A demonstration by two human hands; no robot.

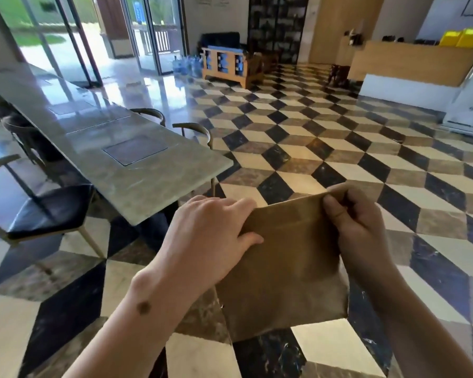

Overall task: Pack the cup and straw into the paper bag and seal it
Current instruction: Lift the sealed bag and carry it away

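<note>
— Where's the bag right now?

— I see the bag (287,266) held up in the air in front of me, over the checkered floor (325,148), just right of the near end of the long table (137,184). Its top edge is folded flat, with a crease line running across a little below it.

— And the hands?

— My left hand (202,241) grips the bag's upper left side, thumb lying on the front face, fingers wrapped over the edge. My right hand (352,219) pinches the top right corner, thumb in front, fingers curled behind the paper.

— Cup and straw?

— I can't make out either one; whether they sit inside the bag, I cannot tell.

— Anything else nearby?

— A black-seated chair (52,211) stands at the left of the table, and a wooden counter (415,64) sits far off at the back right.
</note>
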